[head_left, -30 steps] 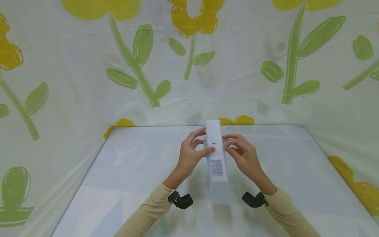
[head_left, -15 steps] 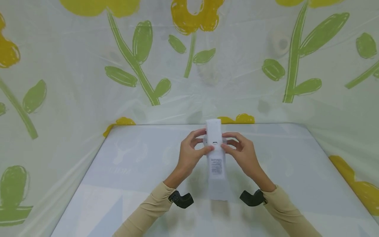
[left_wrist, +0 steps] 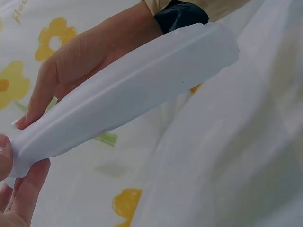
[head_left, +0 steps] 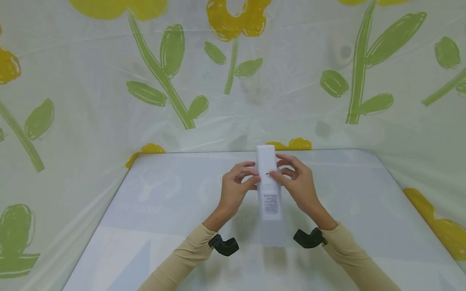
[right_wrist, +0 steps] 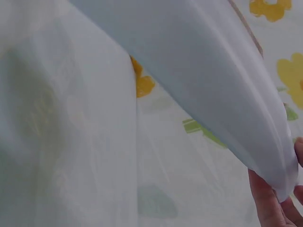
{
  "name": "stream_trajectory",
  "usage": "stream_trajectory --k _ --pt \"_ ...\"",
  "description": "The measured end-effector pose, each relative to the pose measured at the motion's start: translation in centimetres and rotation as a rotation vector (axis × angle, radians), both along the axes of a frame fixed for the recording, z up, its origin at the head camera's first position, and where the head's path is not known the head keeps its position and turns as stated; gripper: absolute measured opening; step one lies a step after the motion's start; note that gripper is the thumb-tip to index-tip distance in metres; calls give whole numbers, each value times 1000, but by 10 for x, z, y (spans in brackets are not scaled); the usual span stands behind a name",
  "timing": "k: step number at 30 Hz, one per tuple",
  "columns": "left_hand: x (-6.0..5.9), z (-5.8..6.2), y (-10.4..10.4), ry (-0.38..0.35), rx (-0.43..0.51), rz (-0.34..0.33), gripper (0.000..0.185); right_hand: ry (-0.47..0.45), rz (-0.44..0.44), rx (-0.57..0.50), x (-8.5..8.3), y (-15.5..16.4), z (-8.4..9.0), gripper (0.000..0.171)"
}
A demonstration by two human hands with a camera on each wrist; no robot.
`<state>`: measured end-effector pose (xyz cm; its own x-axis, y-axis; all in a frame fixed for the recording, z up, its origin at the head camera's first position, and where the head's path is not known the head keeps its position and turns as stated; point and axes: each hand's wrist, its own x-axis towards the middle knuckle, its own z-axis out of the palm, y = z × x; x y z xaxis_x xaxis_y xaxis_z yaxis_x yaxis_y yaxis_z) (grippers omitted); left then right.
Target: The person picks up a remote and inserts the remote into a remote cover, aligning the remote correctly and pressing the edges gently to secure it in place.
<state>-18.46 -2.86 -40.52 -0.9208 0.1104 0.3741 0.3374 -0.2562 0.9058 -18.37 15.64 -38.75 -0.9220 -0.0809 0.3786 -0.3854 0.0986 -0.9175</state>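
The small print on the label of the white bottle point(head_left: 270, 190), at the centre of the head view, is too small to read. The fingers of the right hand point(head_left: 297, 184) cover part of the bottle's upper body, and its far side is hidden. In the right wrist view the bottle point(right_wrist: 199, 80) runs off the top edge, blurred, and only fingertips point(right_wrist: 270, 203) show at the lower right corner. In the left wrist view the left hand point(left_wrist: 16, 196) is cut off at the lower left.

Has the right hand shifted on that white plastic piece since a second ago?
Yes. The right hand has slid up and inward over the white plastic piece, its fingers now nearer the table's far edge.
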Motion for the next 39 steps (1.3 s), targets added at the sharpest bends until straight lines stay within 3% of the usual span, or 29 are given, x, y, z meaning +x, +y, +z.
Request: stream_trajectory --k 4,13,20,26,29,31,35,39 --pt "-1 0 0 -4 -5 7 14 -11 -7 37 -2 0 1 46" --pt "1 -1 6 -109 -48 71 16 -109 46 54 0 4 -2 47" --pt "1 5 7 -137 -64 121 17 -110 28 99 -3 2 0 50" --pt "1 12 8 -146 -190 133 28 -141 -15 74 -4 1 -1 47" --pt "0 13 7 -128 -232 142 39 -141 35 4 -4 4 -2 42" --pt "0 13 6 -119 -212 144 42 -121 92 -26 -4 7 -1 38" --pt "-2 15 2 -105 -145 134 43 -51 193 -21 -6 14 -1 33" --pt "-2 16 -1 -108 -132 111 44 9 202 14 -7 17 -5 30"
